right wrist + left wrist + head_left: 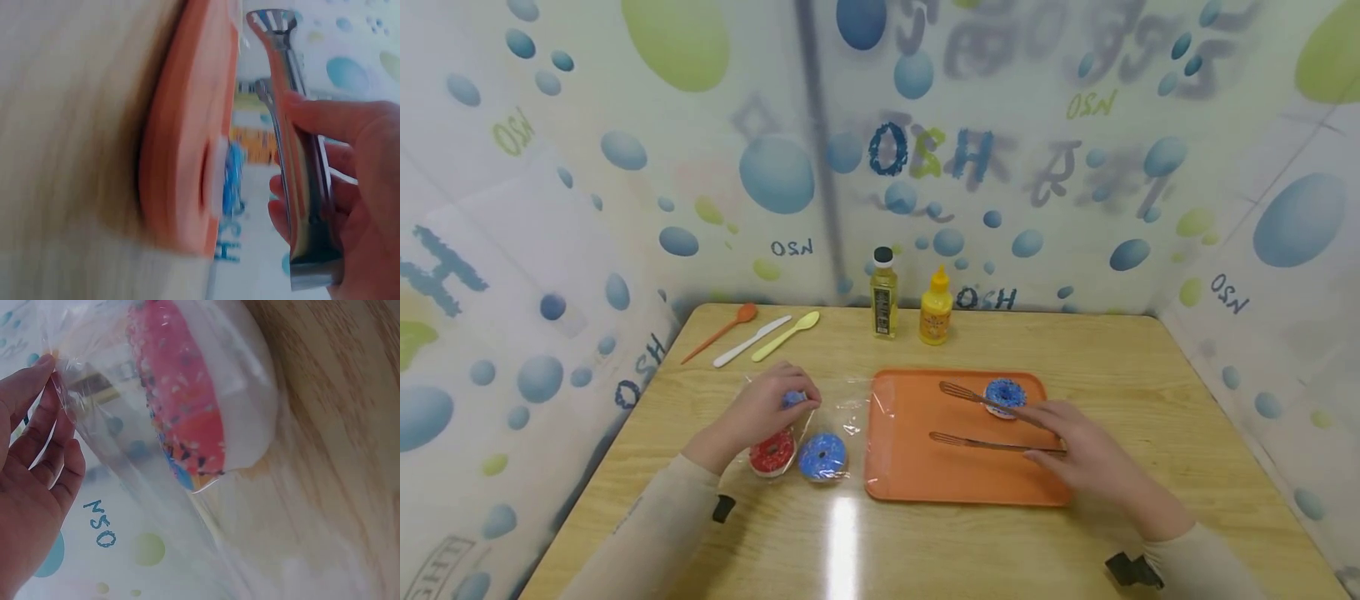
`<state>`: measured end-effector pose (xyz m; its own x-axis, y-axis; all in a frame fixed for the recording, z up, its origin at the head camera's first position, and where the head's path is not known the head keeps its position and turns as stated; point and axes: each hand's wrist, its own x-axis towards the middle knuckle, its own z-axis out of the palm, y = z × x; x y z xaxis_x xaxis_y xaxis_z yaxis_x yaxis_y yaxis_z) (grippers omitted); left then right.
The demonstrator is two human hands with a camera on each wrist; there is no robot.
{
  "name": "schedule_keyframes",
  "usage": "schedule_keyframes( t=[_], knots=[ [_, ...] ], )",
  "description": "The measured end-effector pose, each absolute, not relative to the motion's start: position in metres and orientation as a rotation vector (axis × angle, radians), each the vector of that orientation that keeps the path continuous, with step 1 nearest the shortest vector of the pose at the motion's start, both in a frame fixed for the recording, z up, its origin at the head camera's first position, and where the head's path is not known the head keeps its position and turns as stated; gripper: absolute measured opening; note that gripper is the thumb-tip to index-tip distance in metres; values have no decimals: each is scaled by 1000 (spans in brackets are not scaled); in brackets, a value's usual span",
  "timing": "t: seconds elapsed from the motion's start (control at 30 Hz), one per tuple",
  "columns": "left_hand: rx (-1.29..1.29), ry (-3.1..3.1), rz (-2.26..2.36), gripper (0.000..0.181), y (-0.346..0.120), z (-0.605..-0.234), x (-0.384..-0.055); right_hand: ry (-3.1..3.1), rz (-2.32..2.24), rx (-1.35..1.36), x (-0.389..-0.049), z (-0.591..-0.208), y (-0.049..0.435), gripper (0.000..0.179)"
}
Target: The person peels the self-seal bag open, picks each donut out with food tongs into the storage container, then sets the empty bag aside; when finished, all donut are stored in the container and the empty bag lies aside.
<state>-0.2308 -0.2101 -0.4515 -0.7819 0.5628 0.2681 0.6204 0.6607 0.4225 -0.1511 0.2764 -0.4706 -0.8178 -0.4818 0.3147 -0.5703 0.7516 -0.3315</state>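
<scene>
Three ring donuts inside a clear plastic bag (851, 408), on the wooden tabletop (940, 550) to the left of the orange tray (917, 479). Nearest the person, a red-iced donut (772, 464) and, just beside it, a blue-iced donut (823, 468); farther back, another blue one (793, 399), largely hidden by fingers. Above these, the left hand (767, 404), pinching the film of the bag between thumb and fingertips. In the left wrist view, sprinkles and a thick white base on the red donut, seen through the film. Loose right-hand end of the bag over the left edge of the tray.

In the right hand (1082, 446), a pair of metal tongs (985, 442), gripped with the thumb on one arm and the fingers on the other. Tong tips spread apart above the tray, pointing toward the bag. Flat on the tray, near the far right corner, a single blue-sprinkled donut (1003, 390), clear of the bag.

Along the back of the tabletop, from left to right: an orange spoon (722, 332), a white knife (752, 342), a pale yellow spoon (786, 336), a black-capped bottle of yellow liquid (883, 304) and a yellow squeeze bottle (935, 321) with a pointed nozzle.
</scene>
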Motion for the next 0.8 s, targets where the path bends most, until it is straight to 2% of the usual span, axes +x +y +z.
schedule_keyframes(
  t=[0.23,0.8],
  knots=[
    [-1000,-2757,-781,5,-209,-450,-232,-2803,651,819,-151,-469,245,63],
    [-988,-2767,-775,2,-211,-443,-229,-2792,606,931,-173,-472,196,47]
  ],
)
